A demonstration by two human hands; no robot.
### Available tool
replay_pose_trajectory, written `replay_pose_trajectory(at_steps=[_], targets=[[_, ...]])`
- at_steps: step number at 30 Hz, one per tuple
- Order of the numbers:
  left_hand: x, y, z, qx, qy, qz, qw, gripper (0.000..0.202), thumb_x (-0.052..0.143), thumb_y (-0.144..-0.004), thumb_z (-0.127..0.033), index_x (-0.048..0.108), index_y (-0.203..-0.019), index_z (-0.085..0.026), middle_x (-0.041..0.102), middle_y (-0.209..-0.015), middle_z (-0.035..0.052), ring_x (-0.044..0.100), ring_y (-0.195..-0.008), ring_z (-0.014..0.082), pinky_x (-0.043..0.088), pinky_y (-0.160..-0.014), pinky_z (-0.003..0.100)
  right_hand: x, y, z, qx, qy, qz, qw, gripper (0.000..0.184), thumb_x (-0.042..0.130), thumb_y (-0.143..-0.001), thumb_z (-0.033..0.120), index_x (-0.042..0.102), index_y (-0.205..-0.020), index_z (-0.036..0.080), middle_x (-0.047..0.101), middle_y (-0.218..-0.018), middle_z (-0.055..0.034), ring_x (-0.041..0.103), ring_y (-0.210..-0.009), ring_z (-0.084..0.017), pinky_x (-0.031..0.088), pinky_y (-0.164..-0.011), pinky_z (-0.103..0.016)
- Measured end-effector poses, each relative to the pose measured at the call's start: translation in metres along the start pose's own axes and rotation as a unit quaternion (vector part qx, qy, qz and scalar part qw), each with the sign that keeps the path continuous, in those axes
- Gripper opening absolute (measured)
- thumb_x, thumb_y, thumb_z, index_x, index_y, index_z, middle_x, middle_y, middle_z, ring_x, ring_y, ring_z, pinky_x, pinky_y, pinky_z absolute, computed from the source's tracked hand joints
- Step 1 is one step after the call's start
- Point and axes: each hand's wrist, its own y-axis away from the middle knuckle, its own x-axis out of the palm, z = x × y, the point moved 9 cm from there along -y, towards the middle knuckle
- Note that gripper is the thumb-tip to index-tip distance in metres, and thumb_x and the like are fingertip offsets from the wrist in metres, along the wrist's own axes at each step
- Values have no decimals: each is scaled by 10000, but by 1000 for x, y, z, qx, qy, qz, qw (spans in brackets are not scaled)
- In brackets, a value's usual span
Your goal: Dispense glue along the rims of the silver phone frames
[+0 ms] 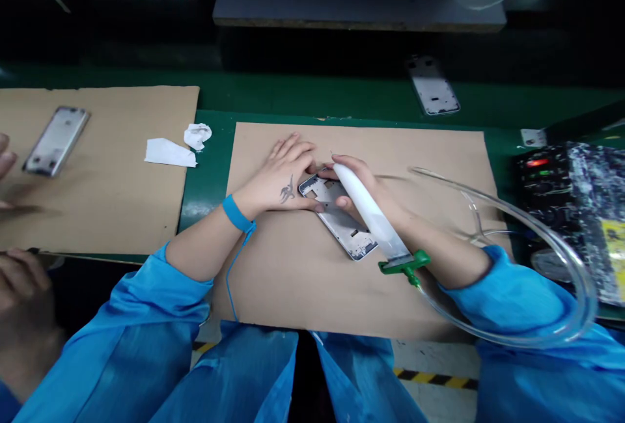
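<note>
Where not covered with cardboard, shows green bench (208,179). At the left, bears a brown sheet (107,215), cut off by the picture's edge; at the middle, a second brown sheet (293,286), with a grey shelf (361,6) beyond and pale floor with yellow-and-black tape (434,379) below; at the right, a speckled dark box (541,202) with red and green lights.

Reaches in from the left with a blue sleeve and a blue wrist strap (237,215). Lays the left hand (288,166) palm down, fingers stretched, thumb and forefinger touching the far end of the phone frame (342,228), flat and slantwise on the middle sheet; cannot tell whether gripping or only steadying. Bends the right hand (378,192) over the same frame, fingers closed narrowly around a white syringe (361,202), tilted, with green cap (405,267) toward the wearer and clear tubing (581,273) looping right.

Counting across: two blurred hands of another person (22,280) at the left edge; three phone frames, one on the left sheet, one beneath the hands, one on the bench behind; two white scraps (168,152) between the sheets; one syringe; one box
</note>
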Motion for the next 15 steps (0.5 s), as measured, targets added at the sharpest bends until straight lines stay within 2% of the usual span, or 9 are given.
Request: replay_pose_trajectory(at_steps=[3,6,7,9,11,12,15], targets=[[1,1,1,14,11,23,1000,740,927,-785,-795,734,-1210,-221,506,-1769,207,236,-1780,523,224,-1441,761,-4,-1,3,0,-18,-38,999,944,712,-949,908,468,-1668,347,818,-1415,-141,784,-1350,-391,630,-1166,-639],[0,3,5,33,19,45,998,619,902,-848,-674,731,-1249,-234,476,-1795,191,219,-1791,505,210,-1446,756,-20,-1,12,-8,-59,-122,991,836,679,-980,893,573,-1595,336,848,-1214,-105,815,-1195,-347,642,-1143,-597],[-1,3,6,34,16,43,998,602,901,-850,-654,729,-1243,-231,478,-1793,192,220,-1790,506,201,-1448,752,-26,-1,13,-2,-86,-149,985,776,656,-1003,880,621,-1554,335,839,-1140,-89,816,-1108,-320,672,-1073,-558],[-2,2,6,29,9,34,999,600,907,-844,-668,729,-1210,-228,488,-1784,193,230,-1785,511,191,-1450,746,-34,0,13,20,-133,-183,974,623,655,-1045,819,718,-1424,328,800,-979,-52,781,-875,-254,693,-810,-445],[0,1,5,25,10,31,999,630,924,-820,-712,732,-1176,-229,496,-1780,189,226,-1783,517,183,-1449,744,-34,-1,10,55,-153,-173,971,467,732,-1050,724,769,-1259,308,744,-806,-9,691,-658,-195,599,-583,-346],[1,0,4,24,13,33,999,641,936,-805,-721,733,-1164,-231,497,-1781,185,218,-1785,520,178,-1449,744,-31,-2,10,70,-155,-156,973,421,773,-1039,687,767,-1201,298,714,-733,11,649,-588,-177,555,-531,-320],[2,-1,2,25,21,43,999,636,965,-776,-701,733,-1141,-233,501,-1781,180,206,-1788,523,164,-1451,741,-20,-5,12,95,-151,-97,979,462,860,-970,672,714,-1170,281,700,-663,36,622,-528,-166,521,-510,-299]])
